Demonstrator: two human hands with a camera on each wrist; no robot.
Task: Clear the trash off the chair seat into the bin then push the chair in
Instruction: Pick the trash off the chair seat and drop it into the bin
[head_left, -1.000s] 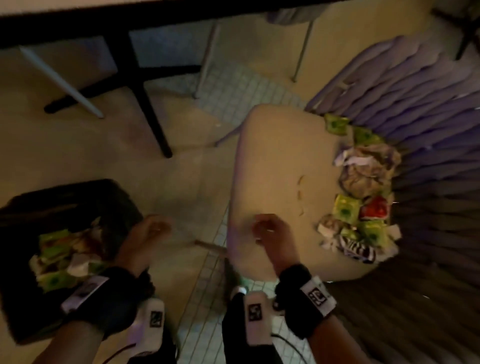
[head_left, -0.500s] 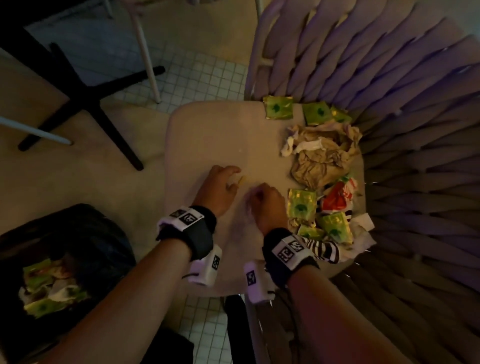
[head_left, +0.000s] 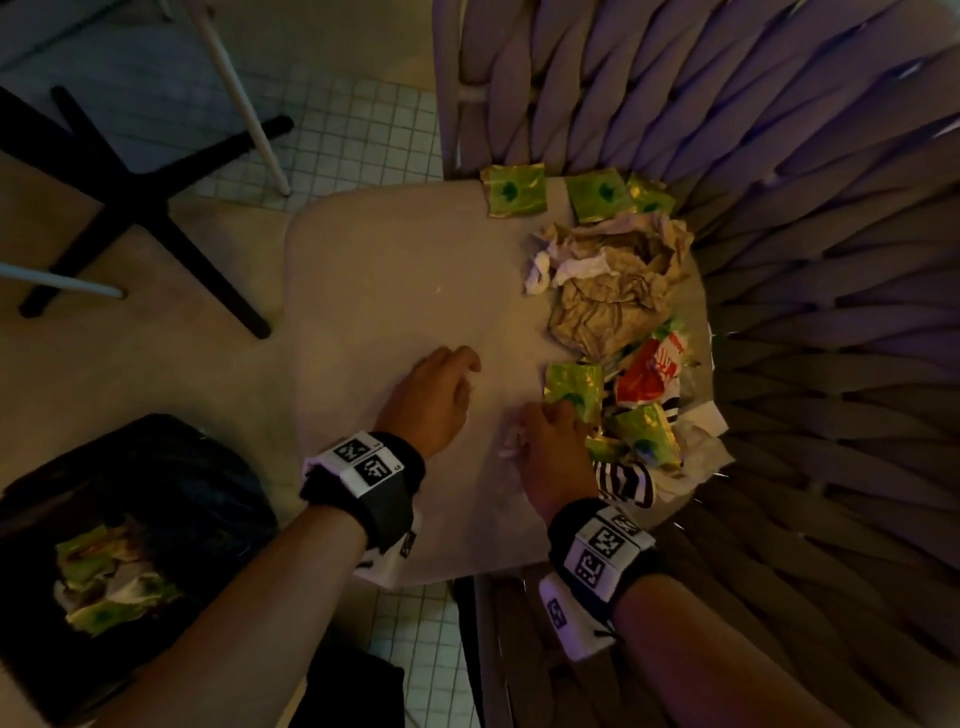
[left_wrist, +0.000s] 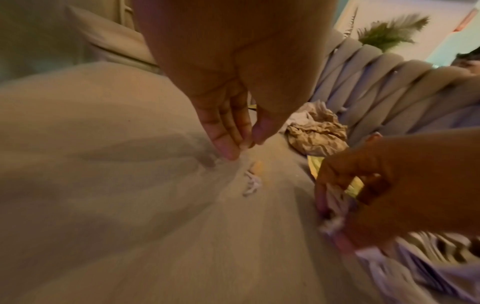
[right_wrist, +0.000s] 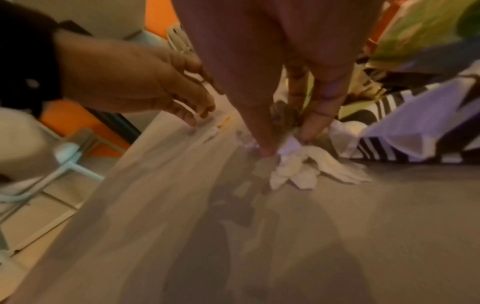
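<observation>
Lots of trash sits at the back of the chair seat, so both hands reach in. The bin waits on the floor beside it. Right hand pinches a white tissue. Left hand is loose, fingertips at a tiny scrap.

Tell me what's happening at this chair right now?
A person is clearing trash off the chair seat. The right hand pinches a crumpled white napkin at the edge of the litter pile. The left hand reaches with loose fingers for small scraps on the seat. Green wrappers, a crumpled brown paper bag and a red packet remain by the backrest. The bin already holds some trash.
</observation>
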